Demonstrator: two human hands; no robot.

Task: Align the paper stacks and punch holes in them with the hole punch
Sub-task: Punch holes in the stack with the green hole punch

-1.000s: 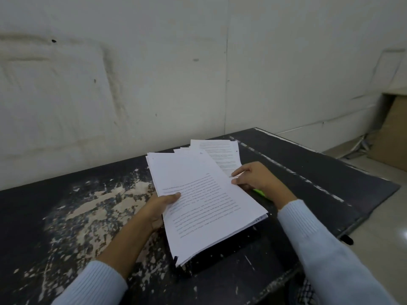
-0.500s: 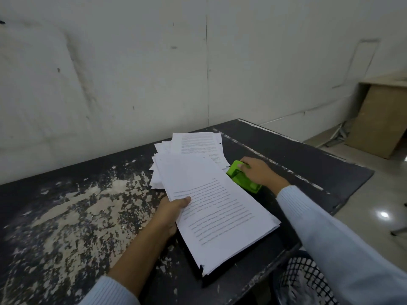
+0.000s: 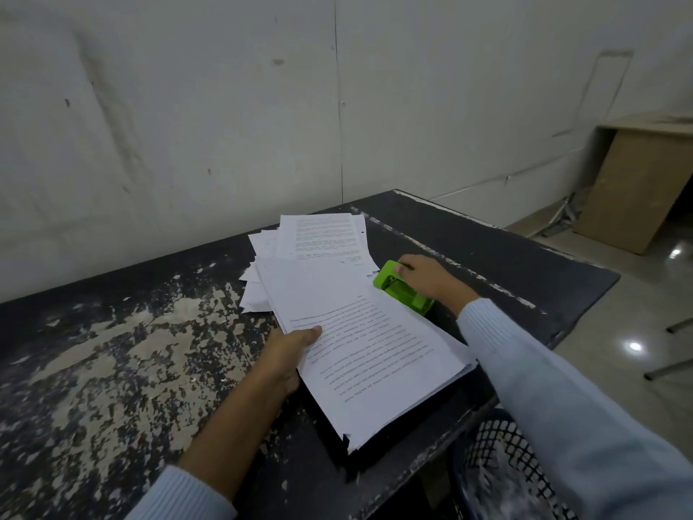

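While the right hand [image 3: 425, 273] lay on the top sheet of the held paper stack [image 3: 362, 343] a second ago, it now rests on the green hole punch [image 3: 403, 290], which was then almost wholly covered by paper and now shows on the bench [image 3: 112, 350] just right of the stack's far edge. The camera has also swung rightward, bringing a mesh waste basket [image 3: 502, 463] into the lower right corner and more of the cardboard box [image 3: 637, 189] on the floor beyond.

The near end of the punch is tucked behind the stack's right edge and the right wrist, so its slot cannot be made out. Print on the sheets is too blurred to read. The left hand's fingers sit under the stack, out of sight. The basket is cut off by the frame edge and the right sleeve.

The left hand [image 3: 290, 354] grips the stack's left edge, thumb pressed flat on top and fingers closed beneath, holding it tilted above the bench. The right hand is loosely curled over the punch's far end, fingertips touching its top; whether it truly grips is unclear. A looser, fanned pile of papers [image 3: 322, 238] lies flat on the bench beyond the stack, near the wall [image 3: 187, 125].
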